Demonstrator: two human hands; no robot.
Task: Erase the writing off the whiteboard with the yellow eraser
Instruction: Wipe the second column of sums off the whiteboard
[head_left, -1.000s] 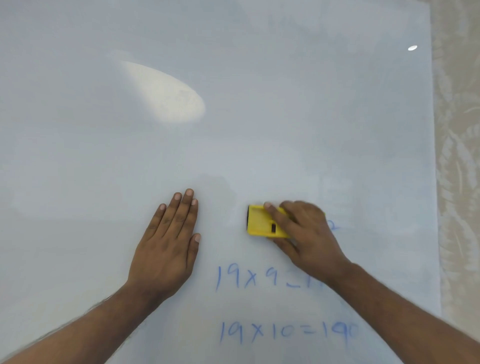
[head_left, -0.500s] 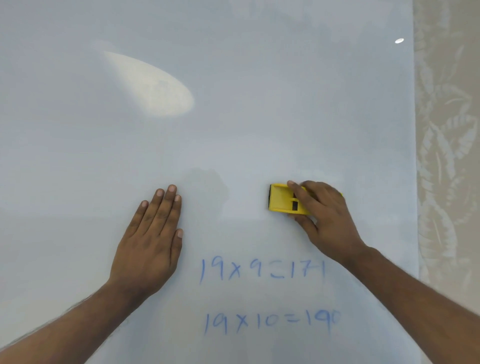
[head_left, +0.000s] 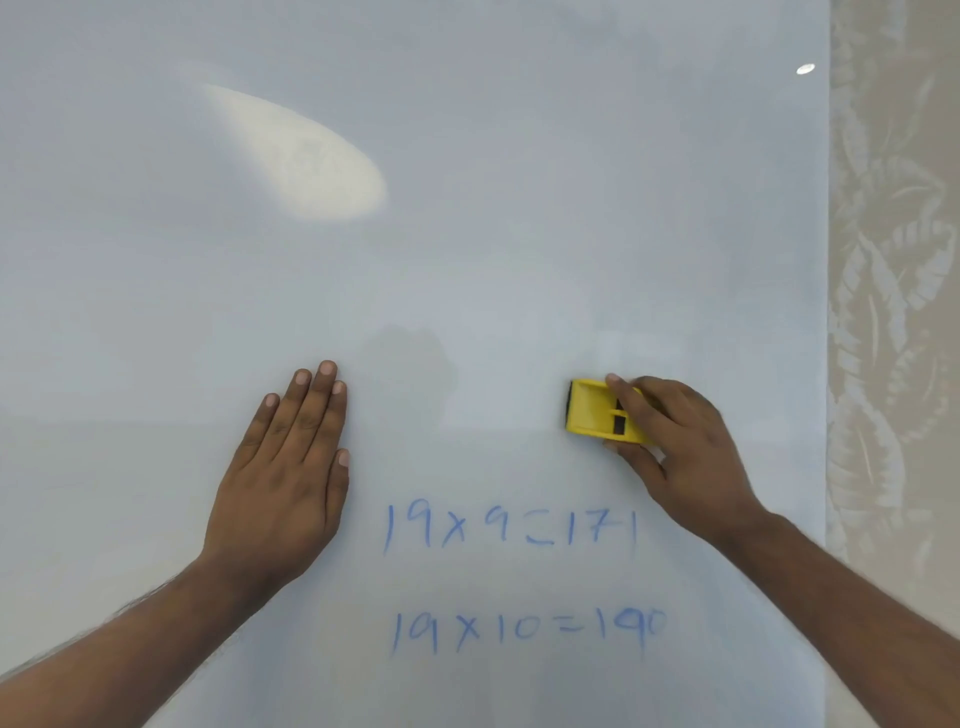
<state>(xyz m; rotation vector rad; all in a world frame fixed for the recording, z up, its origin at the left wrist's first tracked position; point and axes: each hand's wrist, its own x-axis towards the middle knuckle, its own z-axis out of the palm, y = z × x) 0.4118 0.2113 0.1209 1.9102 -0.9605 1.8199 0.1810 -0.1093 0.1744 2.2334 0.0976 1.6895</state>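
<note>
Yellow eraser shifted right w/ right hand

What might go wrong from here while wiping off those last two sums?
The right hand grips the yellow eraser mostly at one end, so it might tilt and leave streaks. The two blue lines, 19x9=171 and 19x10=190, sit close together; the wrist or forearm could drag across the lower one and smear ink. The left hand lies flat on the whiteboard beside the writing and may get in the eraser's way.
</note>
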